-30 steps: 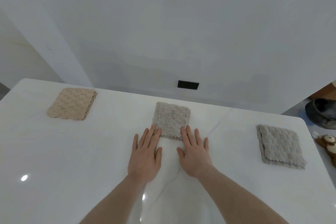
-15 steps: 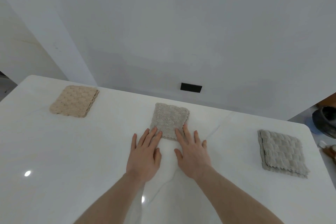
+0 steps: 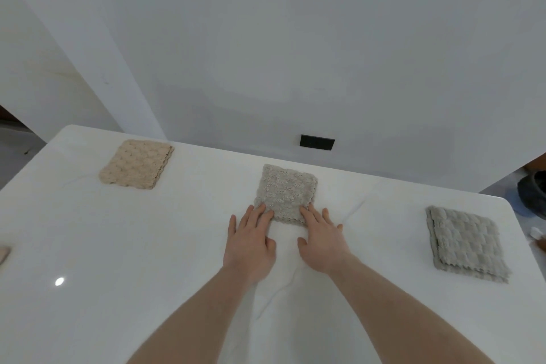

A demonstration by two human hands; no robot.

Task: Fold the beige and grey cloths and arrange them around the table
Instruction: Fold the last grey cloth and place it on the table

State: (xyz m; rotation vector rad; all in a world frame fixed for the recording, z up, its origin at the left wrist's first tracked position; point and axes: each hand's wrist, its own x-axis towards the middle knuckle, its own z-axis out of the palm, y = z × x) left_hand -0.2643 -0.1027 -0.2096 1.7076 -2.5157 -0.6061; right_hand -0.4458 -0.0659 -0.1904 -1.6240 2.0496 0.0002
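Grip: left hand (image 3: 249, 248) and right hand (image 3: 320, 241) flat, fingers spread, fingertips on middle cloth's (image 3: 285, 192) near edge, grasping nothing.
Around: beige cloth (image 3: 136, 164) far left, grey cloth (image 3: 465, 242) right, both well apart on the table (image 3: 118, 245).

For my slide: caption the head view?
Both hands press flat on middle folded cloth on white table.

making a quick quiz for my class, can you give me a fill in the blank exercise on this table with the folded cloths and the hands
1. The folded cloth at the far left is ____ in colour.
2. The fingertips of both hands, left hand and right hand, rest on the near edge of the ____ cloth.
3. The folded grey cloth lies on the ____ side of the white table.
4. Both hands lie ____ on the table, palms down.

Missing words: beige; middle; right; flat
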